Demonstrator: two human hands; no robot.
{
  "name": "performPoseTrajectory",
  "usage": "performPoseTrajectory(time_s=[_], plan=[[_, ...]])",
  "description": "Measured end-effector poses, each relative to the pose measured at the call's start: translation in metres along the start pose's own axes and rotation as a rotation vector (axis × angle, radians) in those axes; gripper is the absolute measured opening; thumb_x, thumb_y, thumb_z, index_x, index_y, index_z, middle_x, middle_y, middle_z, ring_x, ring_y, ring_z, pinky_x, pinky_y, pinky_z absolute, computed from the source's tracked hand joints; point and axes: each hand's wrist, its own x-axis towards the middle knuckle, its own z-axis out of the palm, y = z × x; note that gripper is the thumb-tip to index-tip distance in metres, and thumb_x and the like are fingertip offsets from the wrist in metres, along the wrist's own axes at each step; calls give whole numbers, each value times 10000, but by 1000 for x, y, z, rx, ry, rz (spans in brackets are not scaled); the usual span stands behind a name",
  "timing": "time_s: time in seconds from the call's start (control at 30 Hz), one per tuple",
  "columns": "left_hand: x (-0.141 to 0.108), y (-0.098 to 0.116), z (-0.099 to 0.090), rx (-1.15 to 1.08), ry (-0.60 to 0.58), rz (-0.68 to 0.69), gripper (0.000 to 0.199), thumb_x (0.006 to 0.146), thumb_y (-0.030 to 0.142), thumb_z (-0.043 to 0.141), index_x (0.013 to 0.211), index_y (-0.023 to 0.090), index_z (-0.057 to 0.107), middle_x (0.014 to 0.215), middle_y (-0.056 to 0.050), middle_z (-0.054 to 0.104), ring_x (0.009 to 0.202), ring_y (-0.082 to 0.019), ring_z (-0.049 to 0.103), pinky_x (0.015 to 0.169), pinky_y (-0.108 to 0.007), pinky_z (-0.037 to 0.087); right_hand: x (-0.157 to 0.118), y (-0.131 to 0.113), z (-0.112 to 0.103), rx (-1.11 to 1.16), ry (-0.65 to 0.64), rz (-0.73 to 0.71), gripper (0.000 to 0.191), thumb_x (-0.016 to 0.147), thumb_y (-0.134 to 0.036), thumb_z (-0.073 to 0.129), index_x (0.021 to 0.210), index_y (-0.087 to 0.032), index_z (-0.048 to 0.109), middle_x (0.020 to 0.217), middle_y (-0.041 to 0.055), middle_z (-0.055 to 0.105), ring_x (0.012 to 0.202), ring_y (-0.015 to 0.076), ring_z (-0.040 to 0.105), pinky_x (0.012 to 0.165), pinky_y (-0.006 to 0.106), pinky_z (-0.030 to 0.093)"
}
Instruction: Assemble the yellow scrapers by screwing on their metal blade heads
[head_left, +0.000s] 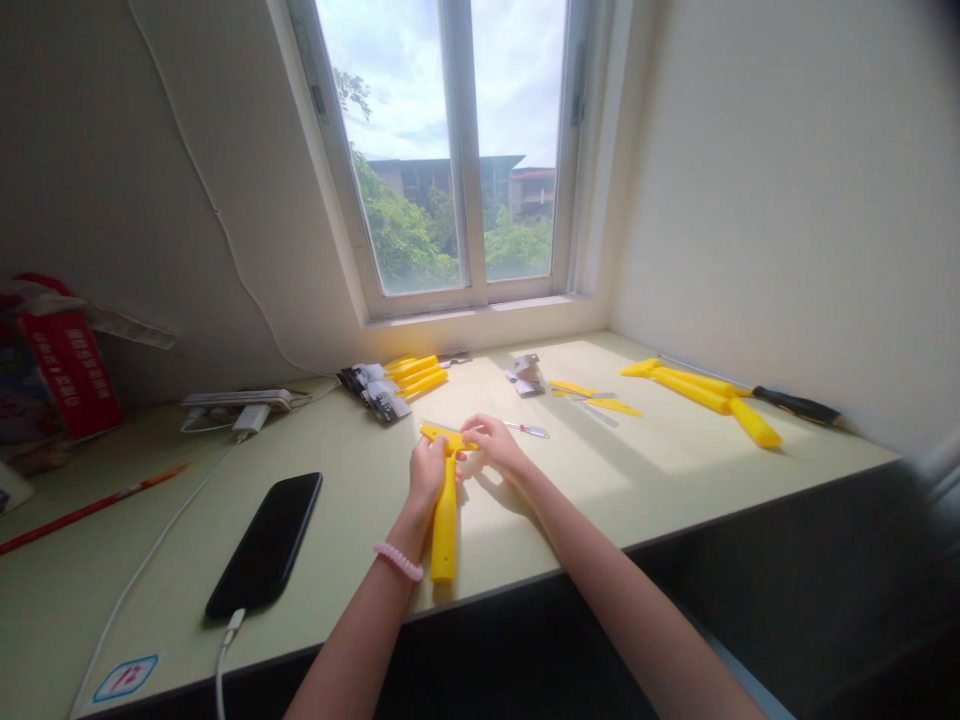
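A yellow T-shaped scraper (pixel 445 515) is held over the table near its front edge, its handle pointing toward me. My left hand (pixel 428 468) is closed on the left part of its head, thumb on top. The fingers of my right hand (pixel 491 440) pinch the right end of the head. Just beyond my right hand lies a small screwdriver (pixel 531 430). Farther back are loose yellow flat pieces (pixel 600 398) and a folded grey packet (pixel 527 373). A pile of yellow-handled scrapers (pixel 420 376) with printed cards lies behind my left hand.
Yellow handles (pixel 701 388) and a black-handled screwdriver (pixel 799 406) lie at the right. On the left are a black phone (pixel 266 545) with a white cable, a power strip (pixel 238 400), a red pencil (pixel 94 508) and a red package (pixel 71 370). The table (pixel 360 560) meets a window wall.
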Motion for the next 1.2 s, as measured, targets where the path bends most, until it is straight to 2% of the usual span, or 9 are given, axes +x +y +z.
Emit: performPoseTrajectory(time_s=[0.23,0.33,0.43,0.57,0.77,0.9,1.2], plan=[[0,1,-1,29,1,-6,134,808,277,459,827,146,478,569,-43,614,348,-115,503,348,-224,406,1,-1,0,20,-21,-3,59,730,-199,575,778,-206,610,756,-2,643,699,143,614,626,239,470],[2,1,-1,16,25,-3,116,795,266,477,806,151,472,558,-36,604,336,-117,502,336,-214,382,7,2,-6,-89,153,-3,113,779,-213,525,795,-187,634,837,30,666,746,147,608,689,258,471],[4,2,-1,-19,97,-11,99,787,254,488,787,158,465,560,-26,592,320,-111,490,329,-209,367,11,10,-12,-387,305,-16,171,773,-141,499,794,-163,667,875,57,672,791,155,593,782,278,446],[5,4,-2,-54,168,-16,84,796,243,470,795,160,467,565,-17,584,314,-106,484,333,-212,371,10,18,-12,-632,266,-43,202,786,-114,503,843,-168,689,912,61,657,840,152,579,817,259,414],[3,5,-1,12,126,-18,103,807,236,431,769,154,478,588,-45,607,334,-115,502,345,-225,387,7,13,-7,-817,213,-70,189,835,-152,495,872,-189,677,898,61,644,837,156,574,738,248,391],[1,6,0,19,79,-25,82,808,229,439,778,156,461,589,-43,613,336,-106,493,345,-220,387,6,11,-7,-820,220,-54,182,826,-149,492,834,-176,672,880,62,659,807,156,583,694,247,386],[4,0,-1,-2,-16,-36,110,809,256,465,843,152,458,584,-41,624,323,-100,476,331,-207,360,11,12,-16,-611,229,49,147,704,-93,571,728,-150,704,781,54,693,731,149,601,680,231,415]])
